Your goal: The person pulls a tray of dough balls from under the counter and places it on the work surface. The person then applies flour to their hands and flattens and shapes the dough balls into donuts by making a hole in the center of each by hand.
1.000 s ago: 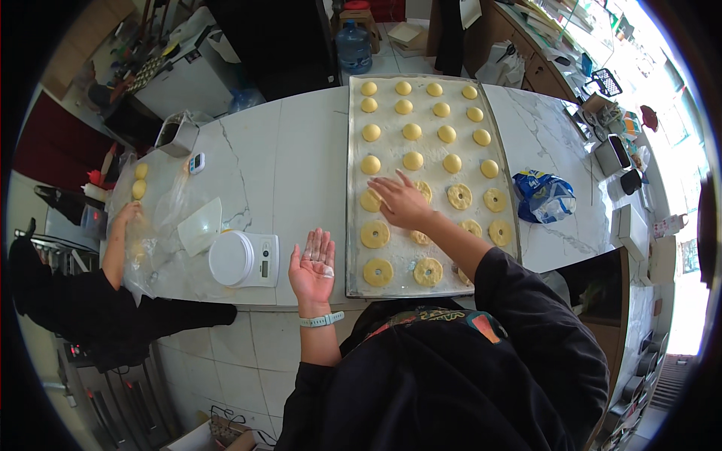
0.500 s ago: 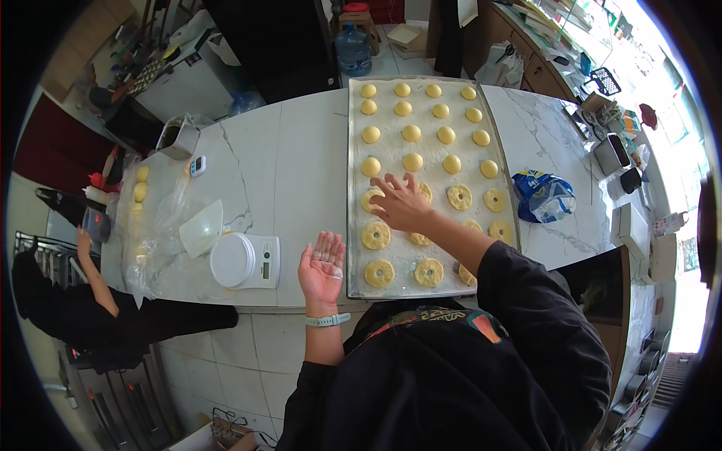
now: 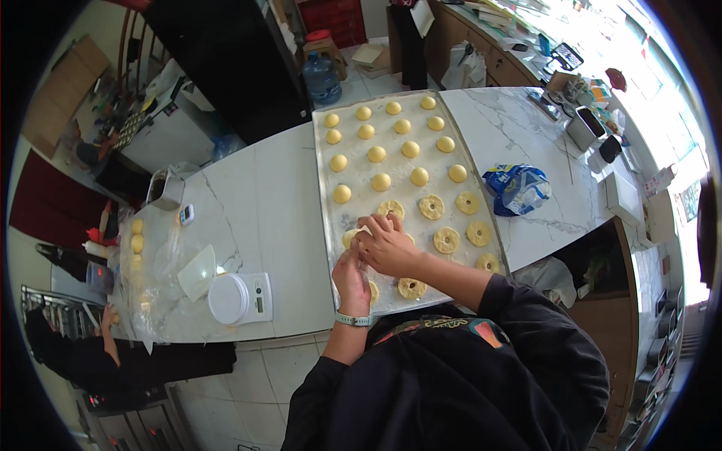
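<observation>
Over the near left part of a large metal baking tray point(image 3: 325, 203), my two hands meet around a round piece of yellow dough point(image 3: 349, 238). My left hand point(image 3: 350, 279) is upright with its palm turned toward the dough. My right hand point(image 3: 389, 246) curls over it from the right, fingers bent; its fingertips partly hide the dough, so I cannot tell whether it has a hole. On the tray's far half, smooth dough balls point(image 3: 380, 182) lie in rows. Flattened dough rings point(image 3: 446, 240) with centre holes fill the near rows, some covered by my hands.
Left of the tray stand a white kitchen scale point(image 3: 259, 298), a white scraper sheet point(image 3: 198, 272) and a small timer point(image 3: 186, 215). Dough balls point(image 3: 137, 243) lie by plastic film. A blue plastic bag point(image 3: 517, 189) sits right. Another person point(image 3: 71, 349) works far left.
My right hand has lifted a dough piece off the tray and drawn it nearer. My left hand has come from beside the tray to meet it. The view has turned slightly.
</observation>
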`<state>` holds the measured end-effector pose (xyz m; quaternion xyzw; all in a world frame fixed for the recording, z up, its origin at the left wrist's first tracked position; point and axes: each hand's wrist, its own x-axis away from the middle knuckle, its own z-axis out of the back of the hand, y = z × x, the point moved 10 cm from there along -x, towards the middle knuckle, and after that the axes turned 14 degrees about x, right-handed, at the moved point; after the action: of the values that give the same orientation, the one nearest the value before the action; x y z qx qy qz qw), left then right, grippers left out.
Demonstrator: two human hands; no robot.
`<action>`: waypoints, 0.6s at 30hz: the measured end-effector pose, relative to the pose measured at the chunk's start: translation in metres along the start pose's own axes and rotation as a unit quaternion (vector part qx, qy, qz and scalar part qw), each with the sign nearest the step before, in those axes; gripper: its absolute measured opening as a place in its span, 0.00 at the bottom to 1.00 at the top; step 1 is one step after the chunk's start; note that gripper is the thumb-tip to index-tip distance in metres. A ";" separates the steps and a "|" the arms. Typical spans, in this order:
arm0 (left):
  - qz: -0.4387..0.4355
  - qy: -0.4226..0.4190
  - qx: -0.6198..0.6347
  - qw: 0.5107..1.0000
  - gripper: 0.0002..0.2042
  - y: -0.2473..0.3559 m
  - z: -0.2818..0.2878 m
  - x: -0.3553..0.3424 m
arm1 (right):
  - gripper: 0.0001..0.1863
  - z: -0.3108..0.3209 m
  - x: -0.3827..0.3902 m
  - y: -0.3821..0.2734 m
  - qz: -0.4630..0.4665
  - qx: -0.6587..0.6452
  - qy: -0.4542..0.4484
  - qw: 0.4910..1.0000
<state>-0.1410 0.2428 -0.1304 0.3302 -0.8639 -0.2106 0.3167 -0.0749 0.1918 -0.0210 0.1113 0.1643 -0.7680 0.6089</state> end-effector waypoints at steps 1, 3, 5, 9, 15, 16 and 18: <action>-0.029 -0.013 -0.037 0.999 0.12 0.003 -0.008 0.003 | 0.15 0.007 0.004 0.003 -0.018 0.015 0.010 1.000; -0.050 -0.041 -0.030 0.997 0.11 0.000 -0.023 0.004 | 0.16 0.017 0.012 0.012 -0.072 0.006 0.000 0.997; -0.062 -0.080 -0.021 0.995 0.12 0.003 -0.039 0.005 | 0.16 0.023 0.017 0.017 -0.079 -0.033 0.006 0.996; -0.048 -0.094 -0.130 0.986 0.14 0.010 -0.062 0.006 | 0.17 0.035 0.027 0.033 -0.093 -0.075 -0.009 0.993; -0.037 -0.131 -0.139 0.981 0.13 0.000 -0.077 0.003 | 0.15 0.050 0.033 0.055 -0.120 -0.175 0.069 0.975; -0.031 -0.163 -0.134 0.977 0.13 -0.004 -0.084 0.003 | 0.15 0.044 0.034 0.063 -0.126 -0.268 0.073 0.952; 0.005 -0.183 -0.123 0.975 0.12 -0.010 -0.087 0.006 | 0.20 0.021 0.041 0.086 -0.215 -0.421 0.041 0.880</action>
<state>-0.0801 0.2181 -0.0719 0.2403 -0.8762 -0.3710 0.1921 -0.0005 0.1296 -0.0268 -0.1623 0.5172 -0.7332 0.4107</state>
